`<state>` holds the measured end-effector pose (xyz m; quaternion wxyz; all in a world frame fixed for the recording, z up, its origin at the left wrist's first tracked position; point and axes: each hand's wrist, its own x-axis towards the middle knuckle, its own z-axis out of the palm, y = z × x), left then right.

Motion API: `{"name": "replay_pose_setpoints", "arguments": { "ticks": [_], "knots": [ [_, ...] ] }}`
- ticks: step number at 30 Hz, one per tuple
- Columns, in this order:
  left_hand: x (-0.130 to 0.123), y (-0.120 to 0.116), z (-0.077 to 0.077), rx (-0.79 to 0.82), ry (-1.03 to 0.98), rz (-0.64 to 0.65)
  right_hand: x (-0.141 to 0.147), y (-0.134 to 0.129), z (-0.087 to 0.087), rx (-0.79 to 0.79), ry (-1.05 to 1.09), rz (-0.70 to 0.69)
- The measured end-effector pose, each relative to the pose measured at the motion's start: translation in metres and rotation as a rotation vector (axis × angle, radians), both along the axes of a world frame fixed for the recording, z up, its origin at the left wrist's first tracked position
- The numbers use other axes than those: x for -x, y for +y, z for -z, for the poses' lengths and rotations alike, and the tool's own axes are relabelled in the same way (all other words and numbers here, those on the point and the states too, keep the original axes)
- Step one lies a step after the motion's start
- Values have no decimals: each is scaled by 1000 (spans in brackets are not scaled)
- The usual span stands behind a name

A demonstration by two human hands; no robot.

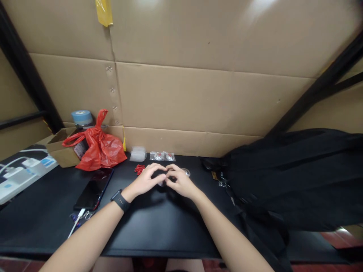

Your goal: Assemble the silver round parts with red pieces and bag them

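Note:
My left hand (147, 179), with a dark watch (120, 200) on its wrist, and my right hand (181, 182) meet fingertip to fingertip above the middle of the black table. The fingers of both are curled, thumbs and index fingers bent toward each other. A small pale, shiny item (161, 184) shows just under the fingertips; its kind is too hidden to tell. Right behind my left hand lies a little heap of red pieces (139, 169). Partly covered by my right hand is a round silvery item (186, 172).
Behind the hands lie two clear packets with round silver pieces (163, 156) and a stack of clear small bags (138, 154). To the left are a phone (95, 189) on a cable, a red plastic bag (102, 147), a cardboard box (64, 147) and a power strip (25, 177). A black bag (295, 177) fills the right.

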<state>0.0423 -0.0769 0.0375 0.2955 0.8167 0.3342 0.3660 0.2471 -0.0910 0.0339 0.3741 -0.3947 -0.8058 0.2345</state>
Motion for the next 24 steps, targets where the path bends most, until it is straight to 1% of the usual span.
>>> {"name": "replay_pose_setpoints", "arguments": {
  "ticks": [2, 4, 6, 8, 10, 12, 13, 15, 16, 17, 20, 24],
  "knots": [
    [0, -1, 1, -34, 129, 41, -2, 0, -2, 12, 0, 6],
    [1, -2, 1, -76, 231, 32, -5, 0, -4, 24, -17, 35],
    [6, 2, 0, -111, 281, 15, -9, 2, -5, 24, -80, 44],
    [16, 9, -3, -145, 312, -57, -15, 6, -4, 12, -174, 26],
    [32, 18, -7, -183, 364, -196, -25, 11, -2, 10, -258, 36],
    [49, 27, -10, -222, 458, -300, -39, 17, 1, 12, -311, 128],
    [57, 31, -11, -223, 507, -314, -46, 20, 3, 10, -337, 199],
    [68, 35, -12, -209, 566, -305, -59, 25, 6, 15, -391, 333],
    [71, 37, -12, -201, 573, -296, -65, 27, 7, 31, -411, 372],
    [72, 37, -11, -198, 569, -290, -69, 29, 8, 57, -424, 387],
    [69, 39, -5, -217, 555, -279, -74, 30, 8, 132, -416, 361],
    [62, 40, 2, -222, 529, -259, -72, 29, 6, 129, -413, 387]
  ]
}}
